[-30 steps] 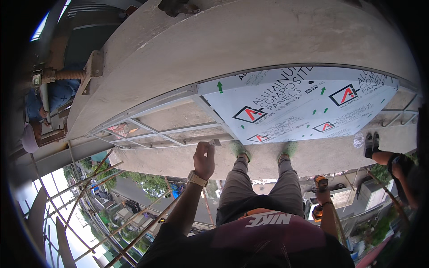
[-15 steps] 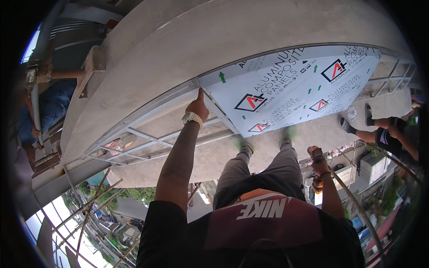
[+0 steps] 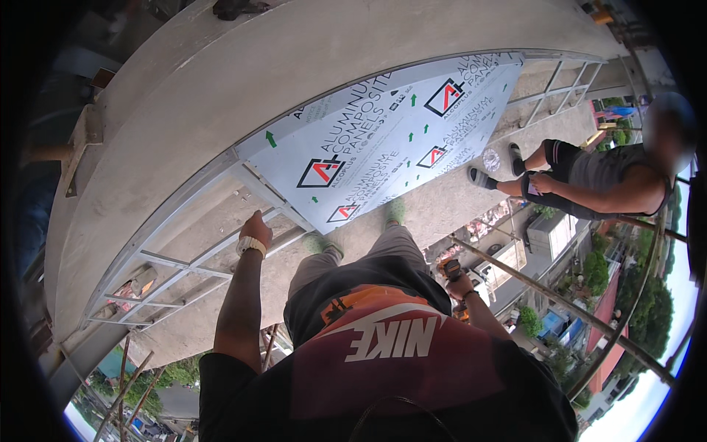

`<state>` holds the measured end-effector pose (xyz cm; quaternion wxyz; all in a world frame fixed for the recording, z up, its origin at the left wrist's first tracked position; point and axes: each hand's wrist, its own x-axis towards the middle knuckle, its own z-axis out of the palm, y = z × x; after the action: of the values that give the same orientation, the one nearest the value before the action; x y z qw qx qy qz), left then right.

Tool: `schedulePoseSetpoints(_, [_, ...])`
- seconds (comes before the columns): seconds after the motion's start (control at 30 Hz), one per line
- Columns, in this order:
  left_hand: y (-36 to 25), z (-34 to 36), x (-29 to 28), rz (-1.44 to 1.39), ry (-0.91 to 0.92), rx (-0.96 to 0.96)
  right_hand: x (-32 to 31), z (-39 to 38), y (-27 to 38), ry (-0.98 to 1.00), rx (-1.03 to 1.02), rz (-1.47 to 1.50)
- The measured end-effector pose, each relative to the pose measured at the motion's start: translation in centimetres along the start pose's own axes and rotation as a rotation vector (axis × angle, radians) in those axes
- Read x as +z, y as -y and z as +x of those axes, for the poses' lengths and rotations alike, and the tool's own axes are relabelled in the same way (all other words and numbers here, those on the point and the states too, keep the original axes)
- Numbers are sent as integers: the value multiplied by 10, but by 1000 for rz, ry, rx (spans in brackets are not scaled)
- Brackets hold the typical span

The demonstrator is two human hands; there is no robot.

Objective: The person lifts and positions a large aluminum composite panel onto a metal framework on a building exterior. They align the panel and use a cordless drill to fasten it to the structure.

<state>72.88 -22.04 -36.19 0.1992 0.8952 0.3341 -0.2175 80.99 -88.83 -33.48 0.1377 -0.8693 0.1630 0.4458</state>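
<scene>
My left hand, with a pale watch on its wrist, hovers over or near the open metal frame; I cannot tell whether they touch. Its fingers are curled closed, and anything inside them is hidden. On the other side, my right hand grips an orange and black cordless drill down beside my leg. A large panel in printed light-blue film lies on the frame in front of my feet. The left end of the frame has bare bars with no panel over them.
A curved concrete wall runs along the far side. Another person stands on the ledge at right, near a clear roll. Bamboo poles cross beyond the ledge, with a street and roofs far below.
My left hand has drawn back from the panel's corner, and its pointing finger has curled in. The view has swung right, showing more of the other person. The drill stays in my right hand.
</scene>
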Motion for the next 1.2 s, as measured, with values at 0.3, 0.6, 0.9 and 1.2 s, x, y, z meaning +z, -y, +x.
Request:
schedulePoseSetpoints(0.3, [139, -160, 217, 290, 345, -10, -6, 33, -92, -30, -221, -270])
schedulePoseSetpoints(0.6, [174, -188, 253, -391, 9, -437, -85, 32, 44, 143, -469, -315])
schedulePoseSetpoints(0.9, [104, -176, 227, -1325, -243, -605, -115, 47, 111, 171, -349, 101])
schedulePoseSetpoints(1.2, [160, -201, 267, -1299, -64, -740, -79, 72, 89, 163, -647, -66])
